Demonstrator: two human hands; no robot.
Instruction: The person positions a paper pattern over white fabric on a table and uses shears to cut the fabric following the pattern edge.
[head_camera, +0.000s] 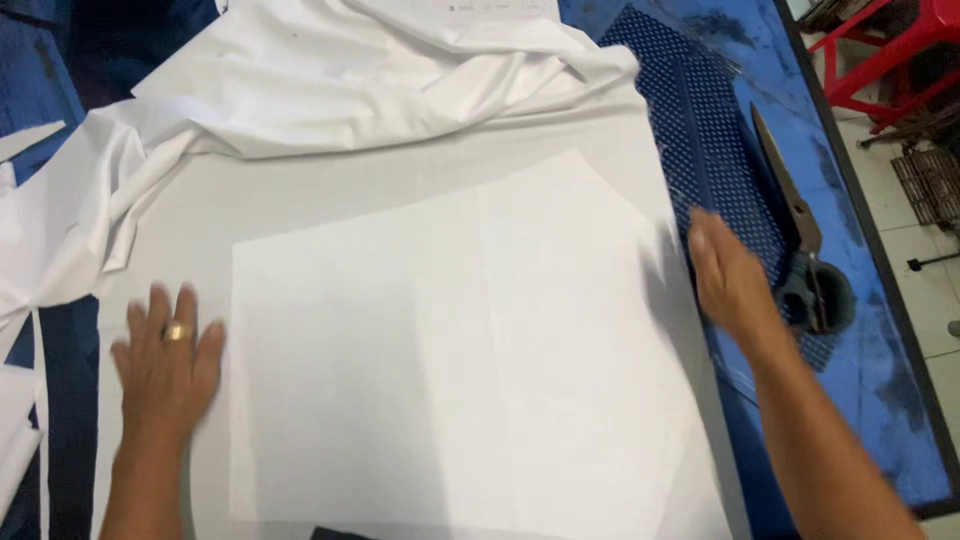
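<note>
1. Right now, the biggest thing is a blue table (880, 400). It runs under everything and shows most along the right side.
2. Next comes a big white cloth (330, 90). It is spread over the table. The far part is all bunched up in folds, and the near part lies flat.
3. On the flat part sits a white paper shape (450, 370). It has straight sides and a slanted corner at the far right. It lies between the two hands.
4. A dark blue cloth with tiny white dots (700, 140) lies on the table, just past the right edge of the white cloth.
5. Big scissors (800, 240) rest on the dotted cloth. The blades point away and the dark handles are close to the person.
6. The left hand (167, 365) is open and flat, with the fingers spread. It presses down on the white cloth, right at the left edge of the paper shape. It grips nothing.
7. The right hand (728, 283) is blurry. It looks open, with the fingers straight, at the right edge of the white cloth. It holds nothing. The scissor handles are just beside it.
8. A gold ring (177, 332) sits on one finger of the left hand.
9. A red stool (890, 50) stands on the floor at the far right.
</note>
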